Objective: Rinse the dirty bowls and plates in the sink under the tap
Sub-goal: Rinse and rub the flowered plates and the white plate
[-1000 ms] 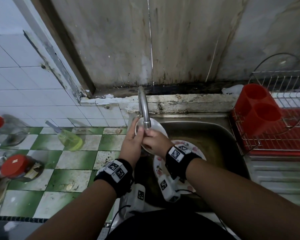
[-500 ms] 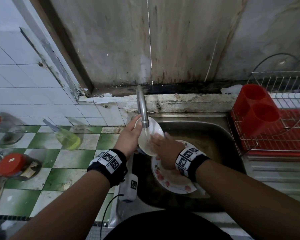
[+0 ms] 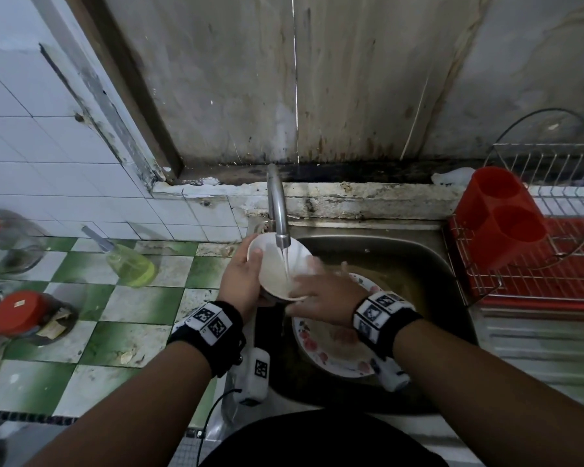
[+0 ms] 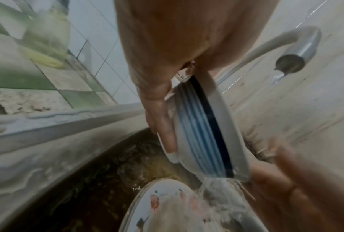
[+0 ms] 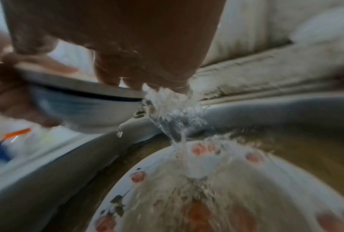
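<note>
Under the tap [image 3: 281, 210], one bowl [image 3: 277, 264] tilts in the left hand [image 3: 241, 281] grip; right hand [image 3: 321, 299] fingers rest flat on its rim. Wrist views alone show blue stripes outside. One floral plate [image 3: 334, 358] lies below in the sink [image 3: 418, 264].

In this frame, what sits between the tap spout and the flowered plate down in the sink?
The tilted white bowl, gripped by the left hand. Head view: water from the metal tap spout falls into it; the wrist views show it spilling onto the flowered plate.

Tilted white bowl [image 3: 279, 264] above floral plate [image 3: 331, 352]
</note>
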